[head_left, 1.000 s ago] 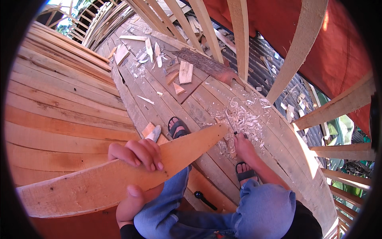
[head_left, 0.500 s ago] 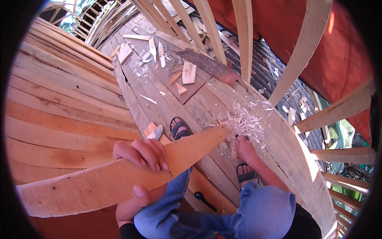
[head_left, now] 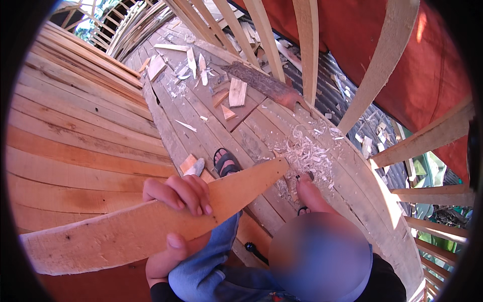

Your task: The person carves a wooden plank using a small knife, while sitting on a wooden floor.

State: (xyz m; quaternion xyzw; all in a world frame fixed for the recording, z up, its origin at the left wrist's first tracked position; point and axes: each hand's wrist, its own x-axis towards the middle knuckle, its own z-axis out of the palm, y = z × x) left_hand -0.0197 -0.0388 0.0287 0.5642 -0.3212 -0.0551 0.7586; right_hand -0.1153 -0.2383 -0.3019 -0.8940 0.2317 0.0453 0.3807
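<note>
In the head view, the only one, the left hand (head_left: 177, 195) grasps the plank (head_left: 113, 239), fingers over its upper edge and thumb pressed on the face below. The plank slants across the person's front, broad end at lower left, narrowed tip reaching toward the shavings (head_left: 314, 153) on the floor (head_left: 249, 133). The right hand (head_left: 309, 194) is clenched round a small dark tool (head_left: 303, 177) just beyond that tip; its blade cannot be made out, nor whether it touches the wood. The work in hand looks like paring the narrow end by hand (the heap of curls right under it argues for that), with the stroke apparently low or between cuts. A further cut would call for setting the edge back on the plank's border, a firm left hold well behind the cut, and the legs clear of the blade's path. A blurred patch hides the right knee (head_left: 322, 256), so how close the leg stands to the tool cannot be judged.
</note>
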